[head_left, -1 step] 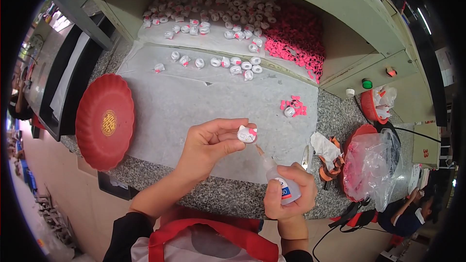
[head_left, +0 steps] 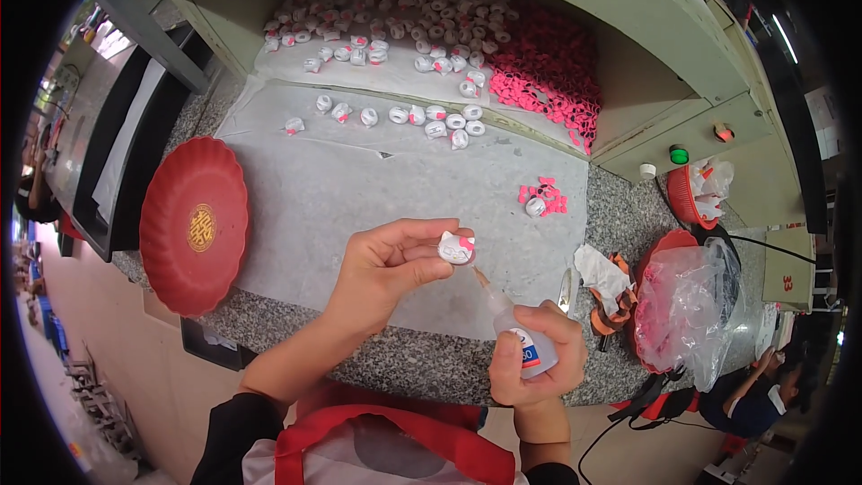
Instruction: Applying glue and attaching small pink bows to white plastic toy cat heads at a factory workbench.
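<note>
White cat head being pinched in left grip; squeeze bottle being held in right grip, nozzle being pointed just beside. Steady aim, light squeezing being advised.

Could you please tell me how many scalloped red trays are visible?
2: one tray at the left of the counter; another tray at its right, partly covered by clear plastic. Others could be hidden.

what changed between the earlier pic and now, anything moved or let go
Nothing visibly changed. The left hand still holds the small white cat-face piece, and the right hand still grips the squeeze bottle, its nozzle pointing up toward the piece. The pink pieces and red tray also stayed put.
</note>
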Demonstrator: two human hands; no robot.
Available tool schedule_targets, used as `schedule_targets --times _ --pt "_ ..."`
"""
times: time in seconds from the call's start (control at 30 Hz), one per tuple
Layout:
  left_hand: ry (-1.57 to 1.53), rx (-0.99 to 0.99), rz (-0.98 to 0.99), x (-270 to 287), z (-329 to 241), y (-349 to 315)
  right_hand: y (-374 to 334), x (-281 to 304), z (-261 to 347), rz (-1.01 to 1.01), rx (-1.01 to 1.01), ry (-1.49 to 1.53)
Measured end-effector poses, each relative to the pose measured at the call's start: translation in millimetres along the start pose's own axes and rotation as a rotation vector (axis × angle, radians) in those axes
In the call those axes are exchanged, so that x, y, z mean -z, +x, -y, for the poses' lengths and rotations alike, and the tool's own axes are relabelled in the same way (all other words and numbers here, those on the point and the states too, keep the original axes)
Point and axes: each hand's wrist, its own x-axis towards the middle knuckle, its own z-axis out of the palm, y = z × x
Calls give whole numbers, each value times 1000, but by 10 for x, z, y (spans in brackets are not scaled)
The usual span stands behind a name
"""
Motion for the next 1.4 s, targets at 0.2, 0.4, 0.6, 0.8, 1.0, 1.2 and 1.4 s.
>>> schedule_targets --times 0.2,0.4,0.6,0.8,1.0,1.2,1.4 --pt "-38 -11 -5 15 19 19 20 34 6 19 -4 -8" --pt "-26 -2 18 0 33 30 -3 75 24 74 -97 34" --pt "32 35 -1 4 -41 -2 51 68 27 4 -47 28" --pt "893 -638 -765 738 -480 -424 196 502 -565 -272 -942 323" --pt "525 -537 -568 1297 -456 55 220 529 -1444 -47 -925 78" --pt "511 -553 -453 695 -498 110 395 414 -1412 248 -606 -765" --pt "31 70 33 -196 187 60 62 492 -1221 197 -506 -712"
